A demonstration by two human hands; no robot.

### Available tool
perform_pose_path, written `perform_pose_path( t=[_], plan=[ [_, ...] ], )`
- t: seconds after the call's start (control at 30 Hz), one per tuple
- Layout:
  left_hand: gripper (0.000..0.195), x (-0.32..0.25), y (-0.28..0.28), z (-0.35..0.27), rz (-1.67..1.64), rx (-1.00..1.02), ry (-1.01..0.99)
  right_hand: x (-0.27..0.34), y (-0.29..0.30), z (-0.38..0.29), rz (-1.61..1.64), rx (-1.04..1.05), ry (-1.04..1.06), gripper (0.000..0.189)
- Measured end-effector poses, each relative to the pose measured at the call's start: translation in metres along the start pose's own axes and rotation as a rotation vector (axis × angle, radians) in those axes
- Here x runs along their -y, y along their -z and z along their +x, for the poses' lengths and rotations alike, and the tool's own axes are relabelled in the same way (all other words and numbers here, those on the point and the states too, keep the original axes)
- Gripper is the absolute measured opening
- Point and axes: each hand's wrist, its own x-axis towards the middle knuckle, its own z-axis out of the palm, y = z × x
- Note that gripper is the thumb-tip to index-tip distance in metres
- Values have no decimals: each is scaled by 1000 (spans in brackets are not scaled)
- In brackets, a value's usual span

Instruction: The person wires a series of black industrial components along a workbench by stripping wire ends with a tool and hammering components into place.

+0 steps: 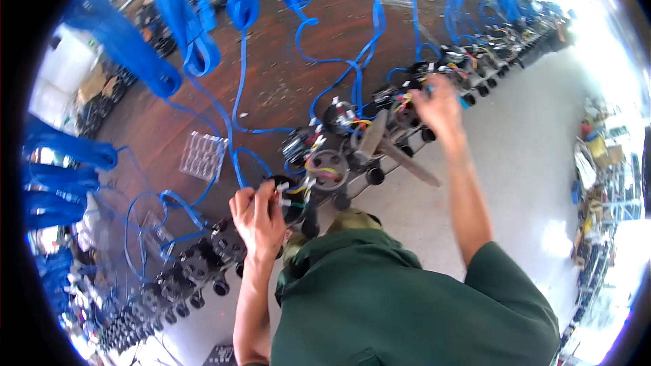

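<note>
My left hand (259,223) is curled at the near side of a black round housing (292,213), its fingertips close to coloured wires with white connectors (285,195). What lies beneath those fingers is hidden. Farther along the row, my right hand (440,107) is blurred above another round housing (407,114) with yellow and pink wires. Bits of bright blue show beside that hand; whether it holds them is unclear. Between my hands sits an open grey housing (327,169) with wires inside. Next to it, a flat grey blade-like piece (373,134) leans across a crossing bar (412,162).
Black motor-like housings (175,279) line the edge of a worn brown table (285,81). Blue cables (241,86) trail over it from hanging blue bundles (198,56). A clear plastic tray (203,155) lies on the table. Pale floor (513,162) borders the right side.
</note>
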Motion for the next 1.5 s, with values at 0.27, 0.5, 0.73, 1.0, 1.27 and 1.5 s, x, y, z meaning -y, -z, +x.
perform_pose_path(
  t=[0.27, 0.5, 0.73, 1.0, 1.27, 1.5],
  plan=[
    [20, 20, 7, -8, -639, -40, 772, -143, -35, 39, -450, 597, -276, 109],
    [23, 26, 5, -16, -811, -70, 837, 25, 47, -25, 254, 232, -112, 39],
    [15, 19, 8, -27, -883, -163, 838, 188, 39, -115, 539, 288, 303, 44],
    [12, 9, -24, -42, -1128, -342, 749, 259, 29, -144, 480, 400, 488, 48],
    [19, 11, -28, -45, -1188, -369, 719, 263, 19, -140, 370, 615, 609, 70],
    [18, 16, -33, -51, -990, -399, 658, 261, 17, -137, 333, 564, 701, 54]
  ],
)
